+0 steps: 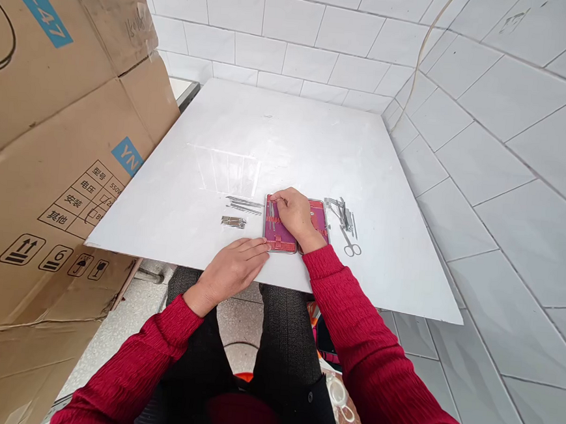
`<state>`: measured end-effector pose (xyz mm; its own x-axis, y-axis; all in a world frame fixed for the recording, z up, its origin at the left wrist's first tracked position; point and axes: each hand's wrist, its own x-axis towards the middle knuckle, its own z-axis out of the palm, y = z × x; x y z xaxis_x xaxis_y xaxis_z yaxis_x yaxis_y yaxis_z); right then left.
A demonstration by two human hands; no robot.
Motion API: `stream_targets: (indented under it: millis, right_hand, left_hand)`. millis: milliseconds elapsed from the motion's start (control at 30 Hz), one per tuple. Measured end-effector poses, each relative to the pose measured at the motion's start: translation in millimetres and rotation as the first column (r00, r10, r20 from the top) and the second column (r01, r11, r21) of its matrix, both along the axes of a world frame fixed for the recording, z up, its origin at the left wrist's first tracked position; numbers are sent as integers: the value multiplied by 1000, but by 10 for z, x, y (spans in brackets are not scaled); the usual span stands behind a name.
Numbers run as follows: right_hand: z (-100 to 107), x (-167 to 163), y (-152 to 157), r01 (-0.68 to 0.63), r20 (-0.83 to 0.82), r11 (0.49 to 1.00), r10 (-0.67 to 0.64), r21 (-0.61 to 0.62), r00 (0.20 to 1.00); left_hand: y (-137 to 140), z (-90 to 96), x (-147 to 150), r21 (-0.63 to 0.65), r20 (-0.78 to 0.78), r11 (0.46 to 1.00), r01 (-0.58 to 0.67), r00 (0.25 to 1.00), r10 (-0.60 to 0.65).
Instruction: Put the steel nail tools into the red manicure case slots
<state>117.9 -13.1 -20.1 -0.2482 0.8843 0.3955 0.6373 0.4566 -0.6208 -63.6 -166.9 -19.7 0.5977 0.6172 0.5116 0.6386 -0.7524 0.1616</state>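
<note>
An open manicure case with a red and purple lining lies near the table's front edge. My left hand rests on its lower left corner, fingers stretched out flat. Over the case, my right hand has its fingers bent together at the top of the left panel. Just below those fingertips, slim metal manicure tools sit in the elastic loops. What the fingertips hold is hidden, and the hand covers the case's middle. Left of the case lie several thin metal tools and nail clippers.
Small scissors and a heap of metal tools lie right of the case on the white table. A large cardboard box stands along the left side. Tiled walls border the back and right.
</note>
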Motion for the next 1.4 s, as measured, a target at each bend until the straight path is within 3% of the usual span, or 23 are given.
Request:
stream_targets:
  millis: [1400]
  right_hand:
    - [-10, 7, 8, 13, -29, 1000, -13, -23, 999]
  left_hand:
    - [-9, -6, -4, -15, 6, 1000, -8, 1000, 9]
